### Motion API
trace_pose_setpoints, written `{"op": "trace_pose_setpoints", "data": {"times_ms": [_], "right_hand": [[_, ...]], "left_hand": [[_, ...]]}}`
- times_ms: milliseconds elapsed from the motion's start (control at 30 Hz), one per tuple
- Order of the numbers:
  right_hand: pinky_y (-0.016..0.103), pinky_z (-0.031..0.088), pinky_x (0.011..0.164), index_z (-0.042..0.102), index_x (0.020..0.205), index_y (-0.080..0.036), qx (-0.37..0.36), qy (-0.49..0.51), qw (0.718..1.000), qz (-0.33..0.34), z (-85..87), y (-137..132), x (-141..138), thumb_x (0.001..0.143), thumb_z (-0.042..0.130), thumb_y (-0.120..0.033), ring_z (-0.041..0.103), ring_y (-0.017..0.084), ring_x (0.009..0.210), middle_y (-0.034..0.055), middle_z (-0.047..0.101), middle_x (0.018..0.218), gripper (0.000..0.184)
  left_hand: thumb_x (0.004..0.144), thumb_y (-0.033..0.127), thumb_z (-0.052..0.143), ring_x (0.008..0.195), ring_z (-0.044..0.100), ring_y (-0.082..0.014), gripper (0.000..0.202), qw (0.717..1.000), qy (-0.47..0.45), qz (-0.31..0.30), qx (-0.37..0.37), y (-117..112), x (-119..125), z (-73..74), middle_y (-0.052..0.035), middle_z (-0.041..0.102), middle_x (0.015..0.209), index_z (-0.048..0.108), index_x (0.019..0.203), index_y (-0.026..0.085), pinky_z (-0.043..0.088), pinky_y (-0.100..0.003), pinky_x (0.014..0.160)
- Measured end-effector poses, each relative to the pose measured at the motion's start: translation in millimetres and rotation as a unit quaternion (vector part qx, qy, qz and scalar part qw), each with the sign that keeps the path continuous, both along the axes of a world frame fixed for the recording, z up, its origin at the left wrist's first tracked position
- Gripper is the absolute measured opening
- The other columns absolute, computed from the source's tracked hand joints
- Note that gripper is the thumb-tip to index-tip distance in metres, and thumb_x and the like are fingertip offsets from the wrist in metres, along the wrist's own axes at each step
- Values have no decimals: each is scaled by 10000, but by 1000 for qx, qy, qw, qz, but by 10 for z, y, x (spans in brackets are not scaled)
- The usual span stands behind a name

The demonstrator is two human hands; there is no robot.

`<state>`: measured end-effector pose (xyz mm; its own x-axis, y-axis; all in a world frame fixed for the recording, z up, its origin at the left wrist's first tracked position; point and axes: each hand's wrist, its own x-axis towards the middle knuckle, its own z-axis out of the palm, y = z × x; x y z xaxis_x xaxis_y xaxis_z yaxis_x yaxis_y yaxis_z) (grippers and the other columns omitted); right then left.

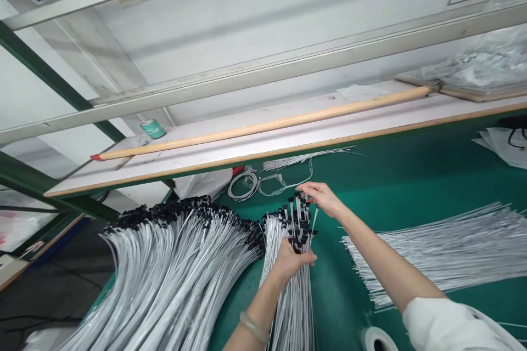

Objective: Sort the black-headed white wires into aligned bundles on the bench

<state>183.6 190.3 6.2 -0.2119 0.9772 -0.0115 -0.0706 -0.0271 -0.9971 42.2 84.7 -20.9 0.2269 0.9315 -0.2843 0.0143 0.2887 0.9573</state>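
My left hand (291,261) is closed round a bundle of thin white cables with black end caps (293,296), held upright over the green table (395,186). My right hand (323,198) reaches to the top of the bundle, its fingers pinching at the black caps (297,214). A bracelet sits on my left wrist (254,328).
A large heap of the same capped white cables (173,263) lies to the left. A fan of plain white wires (448,252) lies to the right. Coiled white wire (244,185) sits under a pale shelf (288,137) carrying a long wooden stick (263,129) and a green tape roll (153,128). A tape roll (377,339) lies near my right sleeve.
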Motion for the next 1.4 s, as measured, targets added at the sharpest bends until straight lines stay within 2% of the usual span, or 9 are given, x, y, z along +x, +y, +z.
{"op": "trace_pose_setpoints", "data": {"times_ms": [233,333,433,600,700,933,1067,1200,1400], "right_hand": [[270,423,558,680,819,-173,24,-42,999,-22,104,-76,71,657,544,-167,578,157,627,16,631,636,212],[275,429,566,674,830,-172,34,-52,998,-35,129,-118,82,677,516,-169,580,158,629,24,640,661,220],[276,440,576,671,818,-175,60,-56,996,-45,174,-157,105,688,504,-181,601,162,663,51,669,812,212],[264,430,492,633,977,-168,89,-22,994,-63,343,-242,160,732,500,-279,639,219,761,90,685,875,300],[272,424,489,628,985,-163,118,-13,989,-93,444,-302,206,733,511,-316,635,220,747,102,684,920,318],[250,382,448,648,928,-174,139,-15,988,-59,595,-441,399,729,514,-322,599,175,594,48,676,695,282],[253,405,476,635,951,-175,106,45,990,-85,634,-547,495,706,551,-335,615,176,631,75,687,842,304],[305,475,611,620,945,-183,105,110,978,-143,670,-651,576,680,590,-360,638,177,682,90,639,1062,319],[343,495,662,609,914,-165,85,151,983,-63,866,-881,702,675,646,-379,655,196,643,50,688,734,323]], "left_hand": [[527,94,670,415,512,-126,102,1000,13,-9,26,-24,33,59,17,576,466,591,575,138,457,-298,514],[513,73,661,390,487,-113,117,1000,8,-4,23,-32,56,102,30,556,451,577,557,142,438,-281,482],[526,75,651,427,504,-118,107,999,21,-14,43,-45,91,175,19,560,456,569,515,143,441,-278,514],[537,83,642,439,506,-117,90,997,30,-8,69,-80,192,334,26,559,460,581,551,148,429,-268,513],[539,105,654,428,497,-114,103,997,21,-4,70,-106,259,415,35,553,461,571,576,154,426,-270,505],[505,84,661,496,523,-129,150,995,42,8,87,-185,454,535,24,588,510,562,592,156,420,-267,538],[514,70,635,455,499,-117,140,996,22,-2,85,-240,589,606,28,570,490,552,590,153,413,-261,501],[516,70,636,478,526,-125,146,994,17,-27,108,-276,679,657,15,592,539,558,612,147,434,-265,512],[531,93,654,544,546,-135,210,982,69,-5,175,-369,740,738,15,601,596,540,696,155,422,-247,526]]}}
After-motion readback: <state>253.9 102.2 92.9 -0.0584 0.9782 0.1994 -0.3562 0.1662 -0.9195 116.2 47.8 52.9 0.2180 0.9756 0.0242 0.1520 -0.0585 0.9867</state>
